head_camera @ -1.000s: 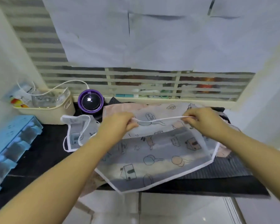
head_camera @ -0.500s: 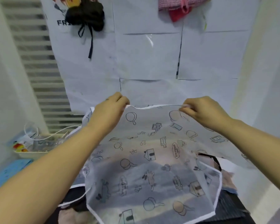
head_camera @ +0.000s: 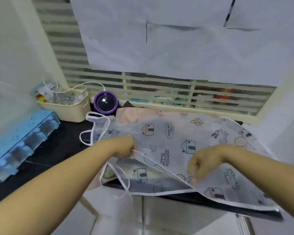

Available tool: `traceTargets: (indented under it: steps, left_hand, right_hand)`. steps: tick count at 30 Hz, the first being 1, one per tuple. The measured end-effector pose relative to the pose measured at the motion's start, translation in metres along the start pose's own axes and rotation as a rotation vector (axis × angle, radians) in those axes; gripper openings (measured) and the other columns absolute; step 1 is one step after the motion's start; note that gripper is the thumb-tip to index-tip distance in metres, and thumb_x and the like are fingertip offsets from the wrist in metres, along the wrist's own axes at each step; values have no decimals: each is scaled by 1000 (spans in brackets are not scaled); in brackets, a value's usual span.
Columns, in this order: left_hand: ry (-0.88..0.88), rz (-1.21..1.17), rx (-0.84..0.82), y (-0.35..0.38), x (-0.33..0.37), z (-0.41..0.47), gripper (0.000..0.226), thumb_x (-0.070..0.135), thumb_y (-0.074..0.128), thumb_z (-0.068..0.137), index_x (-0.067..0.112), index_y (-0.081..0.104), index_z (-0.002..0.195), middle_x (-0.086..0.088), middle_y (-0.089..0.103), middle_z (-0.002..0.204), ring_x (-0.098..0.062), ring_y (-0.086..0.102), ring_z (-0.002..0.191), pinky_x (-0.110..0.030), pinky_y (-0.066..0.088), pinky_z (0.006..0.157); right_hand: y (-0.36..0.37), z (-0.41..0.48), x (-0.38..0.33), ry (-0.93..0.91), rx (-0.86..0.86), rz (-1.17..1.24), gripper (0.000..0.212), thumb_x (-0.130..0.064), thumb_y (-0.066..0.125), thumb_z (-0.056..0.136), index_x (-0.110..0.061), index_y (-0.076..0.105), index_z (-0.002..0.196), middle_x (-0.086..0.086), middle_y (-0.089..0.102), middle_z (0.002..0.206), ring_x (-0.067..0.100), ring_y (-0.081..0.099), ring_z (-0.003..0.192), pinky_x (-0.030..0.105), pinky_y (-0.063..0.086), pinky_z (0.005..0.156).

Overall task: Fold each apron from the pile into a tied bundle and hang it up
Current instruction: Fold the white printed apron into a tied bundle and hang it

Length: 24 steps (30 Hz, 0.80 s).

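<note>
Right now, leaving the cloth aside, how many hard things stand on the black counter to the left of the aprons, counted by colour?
cream basket: 1
purple round gadget: 1
blue plastic box: 1
Total: 3

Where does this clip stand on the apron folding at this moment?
Done: no tied bundle shows in this view. In hand: the printed apron lies spread over the counter, not bundled; the left hand pinches its white edge, the right hand, blurred, is over it. Left: folding, tying, hanging it, then the pink apron underneath.
</note>
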<state>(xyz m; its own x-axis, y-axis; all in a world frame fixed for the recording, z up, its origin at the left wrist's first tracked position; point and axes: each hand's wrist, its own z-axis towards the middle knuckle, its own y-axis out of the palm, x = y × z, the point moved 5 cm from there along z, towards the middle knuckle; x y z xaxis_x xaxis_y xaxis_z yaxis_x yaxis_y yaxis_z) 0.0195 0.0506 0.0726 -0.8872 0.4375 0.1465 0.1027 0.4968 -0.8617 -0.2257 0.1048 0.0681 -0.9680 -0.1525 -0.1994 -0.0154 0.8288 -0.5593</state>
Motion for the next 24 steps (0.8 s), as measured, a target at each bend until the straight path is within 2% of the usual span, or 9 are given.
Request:
traceTargets:
  steps: [5,8,11,14,17,19,21,22,24]
  left_hand:
    - [-7,-59,79,38,-14,-14,35,-2,47,81,27,67,81,-3,61,97,-24,56,95,-35,48,83]
    - [-58,99,174,52,-27,-37,37,-1,54,79,34,64,79,4,52,108,-19,45,106,-18,37,75]
    - [-216,202,235,73,-57,-63,24,10,60,82,29,68,93,6,38,105,-22,38,108,-28,27,87]
    - [-430,142,237,93,-88,-92,29,7,57,83,29,65,100,4,31,106,-23,33,109,-33,24,91]
    - [-613,56,285,108,-111,-113,35,6,55,86,34,62,107,3,26,103,-24,39,107,-31,30,86]
    - [-723,-107,354,117,-124,-121,34,5,53,89,28,62,112,-1,31,109,-26,49,96,-30,39,79]
    - [-779,-358,480,126,-137,-124,35,-2,52,88,22,66,110,-5,35,112,-26,52,90,-28,44,76]
    - [-768,-478,556,127,-141,-124,36,-6,49,86,18,68,106,-6,39,114,-24,51,95,-23,44,77]
    - [-709,-658,690,117,-142,-119,38,-9,43,85,16,71,92,-6,51,113,-17,50,98,-9,38,74]
  right_hand:
    - [-53,40,-18,-34,382,-69,47,-37,61,91,-15,51,131,4,56,124,22,54,111,30,42,93]
    - [-81,72,-30,-35,597,-99,58,-34,62,90,-15,41,141,13,41,138,31,43,124,36,38,101]
    - [-104,93,-47,-7,798,-129,67,-32,63,88,-15,33,146,15,35,145,33,34,131,42,36,102]
    - [-119,116,-57,60,867,-80,73,-38,62,87,-15,28,147,15,33,148,33,29,135,44,31,105]
    - [-122,142,-60,68,757,79,73,-40,63,87,-9,32,145,19,38,146,37,37,131,42,36,105]
    - [-113,153,-70,18,581,118,63,-34,65,88,-2,42,138,19,44,142,35,45,126,34,39,98]
    - [-102,163,-81,-49,481,108,33,-28,64,90,-2,62,110,19,57,120,30,56,103,29,40,76]
    - [-97,163,-87,-88,477,97,21,-24,62,91,-3,63,89,18,59,103,25,56,85,29,37,65]
    - [-98,158,-92,-122,548,104,31,-19,62,90,-5,50,65,11,54,75,20,45,66,30,30,53]
